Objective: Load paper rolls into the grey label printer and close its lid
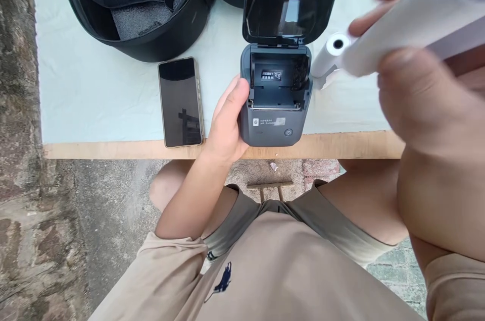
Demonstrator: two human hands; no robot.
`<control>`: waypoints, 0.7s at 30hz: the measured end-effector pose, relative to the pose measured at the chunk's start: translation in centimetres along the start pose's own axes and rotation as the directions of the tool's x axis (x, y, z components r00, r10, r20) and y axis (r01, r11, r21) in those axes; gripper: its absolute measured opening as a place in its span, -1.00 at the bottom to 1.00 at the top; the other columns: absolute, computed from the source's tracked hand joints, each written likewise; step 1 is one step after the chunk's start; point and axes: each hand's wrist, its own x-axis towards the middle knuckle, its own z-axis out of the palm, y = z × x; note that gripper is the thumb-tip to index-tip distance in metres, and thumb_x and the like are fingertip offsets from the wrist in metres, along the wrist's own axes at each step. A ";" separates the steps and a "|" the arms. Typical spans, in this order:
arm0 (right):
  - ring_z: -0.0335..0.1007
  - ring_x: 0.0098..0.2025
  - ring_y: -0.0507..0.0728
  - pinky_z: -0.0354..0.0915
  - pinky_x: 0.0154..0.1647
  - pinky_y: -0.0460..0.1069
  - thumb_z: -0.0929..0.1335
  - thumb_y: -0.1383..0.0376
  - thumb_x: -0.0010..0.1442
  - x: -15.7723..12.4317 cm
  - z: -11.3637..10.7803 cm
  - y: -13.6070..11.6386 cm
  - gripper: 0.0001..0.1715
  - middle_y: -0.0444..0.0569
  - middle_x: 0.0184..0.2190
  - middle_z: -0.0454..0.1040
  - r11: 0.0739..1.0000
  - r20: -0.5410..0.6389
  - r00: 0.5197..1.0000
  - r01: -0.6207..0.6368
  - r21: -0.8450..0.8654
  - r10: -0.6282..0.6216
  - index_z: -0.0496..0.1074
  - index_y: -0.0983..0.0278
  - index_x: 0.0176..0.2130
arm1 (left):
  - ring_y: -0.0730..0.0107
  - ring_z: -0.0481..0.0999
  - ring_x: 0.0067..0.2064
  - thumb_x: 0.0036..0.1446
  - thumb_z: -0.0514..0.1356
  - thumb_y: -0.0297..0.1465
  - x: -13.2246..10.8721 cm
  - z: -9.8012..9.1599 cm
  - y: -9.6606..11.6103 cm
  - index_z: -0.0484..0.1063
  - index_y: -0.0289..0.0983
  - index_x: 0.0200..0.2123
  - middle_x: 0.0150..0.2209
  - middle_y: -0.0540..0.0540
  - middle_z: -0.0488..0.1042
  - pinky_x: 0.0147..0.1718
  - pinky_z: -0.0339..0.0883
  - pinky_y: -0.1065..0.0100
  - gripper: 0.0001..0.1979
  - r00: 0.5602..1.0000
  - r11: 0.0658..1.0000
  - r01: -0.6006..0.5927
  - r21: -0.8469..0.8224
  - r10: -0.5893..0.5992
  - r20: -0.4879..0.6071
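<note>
A dark grey label printer (271,126) sits at the table's front edge with its black lid (288,13) flipped up and its paper bay bare. My left hand (227,119) grips the printer's left side, thumb on the upper edge. Raised close to the camera at the right, my right hand (424,89) holds a white paper roll (413,18) between thumb and fingers; it is slightly blurred and cut off by the frame edge. Just right of the printer a smaller-looking white paper roll (322,61) lies on the cloth, its dark core showing.
An unzipped black case (162,38) with grey foam and a strap stands at the back left. A smartphone (181,101) lies left of the printer, near the wooden table edge (113,149). A pale cloth (94,94) covers the tabletop. My legs are under the table.
</note>
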 end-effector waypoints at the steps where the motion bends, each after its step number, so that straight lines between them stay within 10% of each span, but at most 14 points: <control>1: 0.41 0.12 0.16 0.38 0.18 0.16 0.34 0.04 0.22 -0.1 0.4 -0.5 -0.55 -0.18 0.08 0.40 0.986 0.030 0.986 0.163 -0.030 -0.162 0.33 -0.08 0.10 | 0.10 0.28 0.39 0.32 0.04 -0.13 0.0 0.1 0.0 0.50 -0.13 -0.10 0.01 -0.11 0.59 0.30 0.32 0.17 -0.68 1.000 1.000 0.008 0.007 -0.008 -0.007; 5: 0.36 0.10 0.14 0.40 0.09 0.13 0.33 0.28 0.25 0.0 1.9 -1.1 -0.59 -0.06 -0.06 0.39 0.842 0.121 0.890 0.455 -0.290 -0.439 0.33 -0.03 0.08 | 0.09 0.20 0.43 0.29 0.06 -0.08 -0.1 0.3 0.2 0.49 -0.14 -0.10 0.04 -0.12 0.57 0.27 0.35 0.14 -0.66 0.995 0.997 0.027 0.077 -0.020 -0.097; 15: 0.45 -0.01 0.27 0.31 0.01 0.25 0.26 0.30 0.24 1.4 4.5 -2.5 -0.82 -0.10 -0.15 0.52 0.784 0.110 0.993 0.101 -0.613 -0.042 0.38 0.06 -0.16 | 0.16 0.32 0.38 0.30 0.13 -0.16 -0.3 0.3 0.0 0.47 -0.17 -0.15 -0.03 -0.05 0.57 0.27 0.36 0.22 -0.76 0.999 0.999 -0.025 0.041 0.026 -0.029; 21: 0.41 0.05 0.30 0.30 -0.01 0.24 0.33 0.26 0.20 1.7 4.3 -1.4 -0.91 -0.11 -0.16 0.54 0.806 0.133 0.988 0.143 -0.574 -0.080 0.38 0.10 -0.22 | 0.14 0.34 0.37 0.31 0.12 -0.20 -0.2 0.3 -0.1 0.48 -0.21 -0.16 -0.04 -0.08 0.57 0.28 0.35 0.19 -0.76 0.998 0.999 -0.048 0.023 0.049 -0.031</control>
